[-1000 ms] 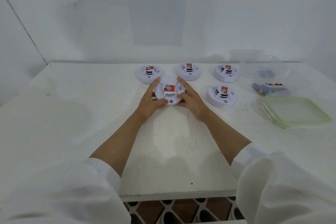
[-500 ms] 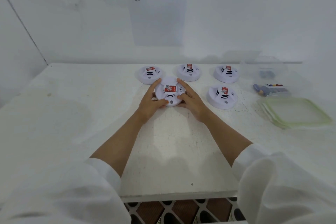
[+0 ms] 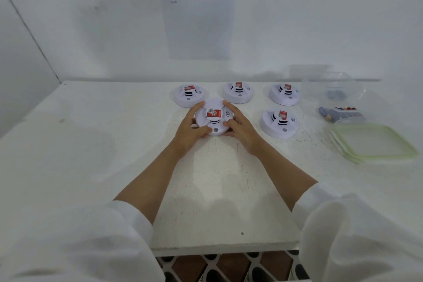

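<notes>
Our left hand (image 3: 190, 129) and right hand (image 3: 240, 127) grip 1 round, smooth white plastic detector (image 3: 214, 117) — 4 more detectors (image 3: 280, 122) sit on the table (image 3: 91, 144).

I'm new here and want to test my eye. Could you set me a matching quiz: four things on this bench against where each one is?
Things
1. nearest detector
2. lids
3. batteries
4. sheet

Places
A. on the wall
B. gripped between left hand and right hand
C. in the clear tub
D. stacked flat, far right

Pairs: 1-B, 2-D, 3-C, 4-A
</notes>
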`<state>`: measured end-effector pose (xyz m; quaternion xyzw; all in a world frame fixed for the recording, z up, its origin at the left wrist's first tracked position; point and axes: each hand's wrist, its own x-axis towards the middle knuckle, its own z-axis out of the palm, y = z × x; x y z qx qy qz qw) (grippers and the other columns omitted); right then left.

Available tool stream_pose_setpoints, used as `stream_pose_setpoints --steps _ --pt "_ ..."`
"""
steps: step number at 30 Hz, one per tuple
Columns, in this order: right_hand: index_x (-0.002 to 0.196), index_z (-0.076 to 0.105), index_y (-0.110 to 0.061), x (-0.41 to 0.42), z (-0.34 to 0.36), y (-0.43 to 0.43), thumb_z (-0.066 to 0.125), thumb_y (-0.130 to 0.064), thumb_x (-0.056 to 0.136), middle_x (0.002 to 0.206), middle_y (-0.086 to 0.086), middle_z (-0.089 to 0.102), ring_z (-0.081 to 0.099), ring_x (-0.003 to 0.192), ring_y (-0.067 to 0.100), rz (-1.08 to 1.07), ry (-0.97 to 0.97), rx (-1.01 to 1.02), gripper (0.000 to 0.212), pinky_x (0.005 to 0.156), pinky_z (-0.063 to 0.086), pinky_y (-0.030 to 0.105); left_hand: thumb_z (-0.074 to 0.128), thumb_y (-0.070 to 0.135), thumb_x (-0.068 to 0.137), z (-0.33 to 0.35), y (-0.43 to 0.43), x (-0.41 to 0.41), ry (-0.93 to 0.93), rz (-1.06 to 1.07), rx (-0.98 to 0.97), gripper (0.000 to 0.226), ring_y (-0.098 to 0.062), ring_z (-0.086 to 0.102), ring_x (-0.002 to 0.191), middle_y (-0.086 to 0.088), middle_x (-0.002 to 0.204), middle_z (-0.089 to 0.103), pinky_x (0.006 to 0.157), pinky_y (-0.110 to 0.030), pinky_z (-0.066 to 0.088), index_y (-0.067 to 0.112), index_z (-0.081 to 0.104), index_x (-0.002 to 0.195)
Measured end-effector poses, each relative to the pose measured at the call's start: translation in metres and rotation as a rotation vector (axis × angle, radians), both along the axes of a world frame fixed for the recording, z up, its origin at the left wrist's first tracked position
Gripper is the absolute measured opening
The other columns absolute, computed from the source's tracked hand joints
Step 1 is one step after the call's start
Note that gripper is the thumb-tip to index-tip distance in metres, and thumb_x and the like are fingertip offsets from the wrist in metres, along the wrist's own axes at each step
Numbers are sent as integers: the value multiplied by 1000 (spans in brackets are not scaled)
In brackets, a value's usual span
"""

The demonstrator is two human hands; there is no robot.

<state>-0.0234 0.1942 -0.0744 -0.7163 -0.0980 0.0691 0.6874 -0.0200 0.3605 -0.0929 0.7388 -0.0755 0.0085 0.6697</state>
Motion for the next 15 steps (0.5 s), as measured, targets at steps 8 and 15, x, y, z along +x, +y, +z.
stream_pose_setpoints --steps 8,15 --pt "141 33 -23 1 -2 0 39 0 94 144 6 40 49 123 25 -8 -5 -5 52 98 48 45 64 4 83 -1 0 0 -15 -3 -7 64 -27 53 113 -7 134 47 82 -28 55 31 36 134" --pt "142 31 -23 2 -3 0 39 -1 93 143 5 41 51 122 24 -3 -3 -6 54 94 50 41 63 4 84 -1 0 -1 -41 10 5 63 -25 53 111 -6 134 46 77 -22 55 26 35 137"
